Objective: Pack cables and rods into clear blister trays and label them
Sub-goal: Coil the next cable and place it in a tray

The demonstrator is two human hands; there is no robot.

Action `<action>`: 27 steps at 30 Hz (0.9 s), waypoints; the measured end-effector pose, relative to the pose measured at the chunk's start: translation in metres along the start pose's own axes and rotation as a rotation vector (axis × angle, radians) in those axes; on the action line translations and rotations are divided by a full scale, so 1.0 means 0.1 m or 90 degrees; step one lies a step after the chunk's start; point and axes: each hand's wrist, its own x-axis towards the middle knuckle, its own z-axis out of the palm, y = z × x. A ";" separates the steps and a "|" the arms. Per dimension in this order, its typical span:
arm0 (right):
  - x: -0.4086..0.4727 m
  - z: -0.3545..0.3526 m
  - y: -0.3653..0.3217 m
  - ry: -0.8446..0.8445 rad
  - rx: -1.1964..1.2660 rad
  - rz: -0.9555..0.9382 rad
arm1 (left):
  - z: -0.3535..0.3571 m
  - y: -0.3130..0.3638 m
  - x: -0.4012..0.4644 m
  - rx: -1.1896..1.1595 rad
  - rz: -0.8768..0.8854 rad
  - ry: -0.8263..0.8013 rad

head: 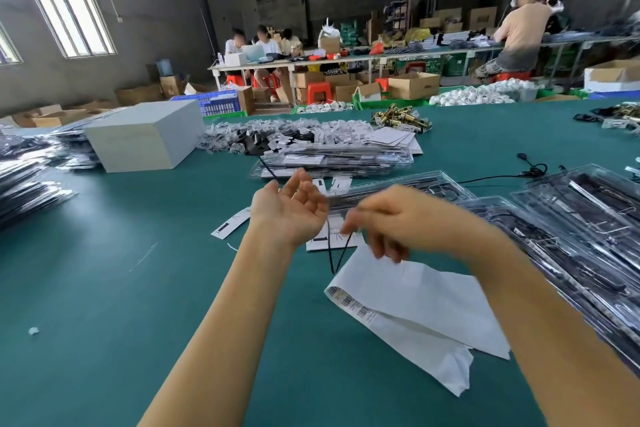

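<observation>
My left hand (291, 206) is raised palm-up over the green table (121, 288), fingers loosely curled. A thin black cable (333, 255) hangs in a loop from beside its little-finger edge. My right hand (384, 222), blurred, pinches that cable just to the right of the left hand. Under both hands lies a white backing sheet with barcode labels (415, 305). A clear blister tray (408, 185) lies just beyond my hands. More filled trays (571, 236) are stacked at the right.
A stack of packed trays (332, 159) and a pile of small bagged parts (277, 133) lie farther back. A white box (145, 139) stands at the left, brass lock parts (401, 118) behind. Paper cards (230, 224) and another black cable (530, 170) lie loose. People work at distant tables.
</observation>
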 end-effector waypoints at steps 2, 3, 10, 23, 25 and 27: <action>-0.08 -0.19 -0.02 0.154 0.070 -0.014 | 0.05 -0.07 -0.06 0.142 0.014 -0.036; -0.11 -0.26 -0.02 0.227 0.116 -0.016 | 0.09 -0.11 -0.09 0.267 0.031 -0.061; -0.21 -0.49 -0.01 0.318 0.794 -0.140 | 0.10 -0.53 -0.21 0.936 0.255 -0.309; -0.18 -0.37 0.05 0.201 -0.013 0.114 | 0.06 -0.58 -0.08 0.628 0.219 -0.139; -0.13 -0.29 0.03 0.083 -0.178 0.104 | 0.06 -0.50 -0.08 0.566 0.226 -0.111; -0.09 -0.22 0.00 0.040 -0.194 0.085 | 0.07 -0.43 -0.08 0.529 0.240 -0.092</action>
